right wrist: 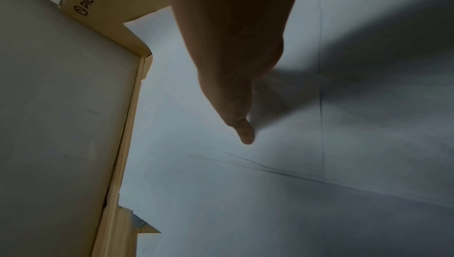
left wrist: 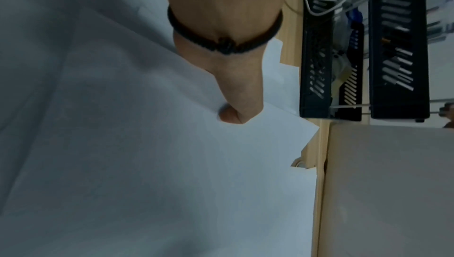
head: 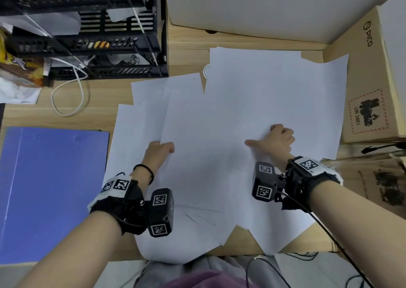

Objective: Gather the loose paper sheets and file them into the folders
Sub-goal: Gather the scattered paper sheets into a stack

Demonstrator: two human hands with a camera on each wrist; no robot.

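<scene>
White paper sheets [head: 241,103] cover the light wood table [head: 103,116]; at nine o'clock a blue folder [head: 55,189], at eleven black slotted trays [head: 98,35], at three a brown box [head: 369,90] printed black.

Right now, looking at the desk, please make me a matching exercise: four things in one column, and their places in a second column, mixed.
Things:
1. blue folder
2. black tray rack
3. PICO box
4. left hand

Places:
A. right edge of the desk
B. left of the paper sheets, lying flat
C. on a sheet's left edge
D. far left corner

Pairs: 1-B, 2-D, 3-A, 4-C
</scene>
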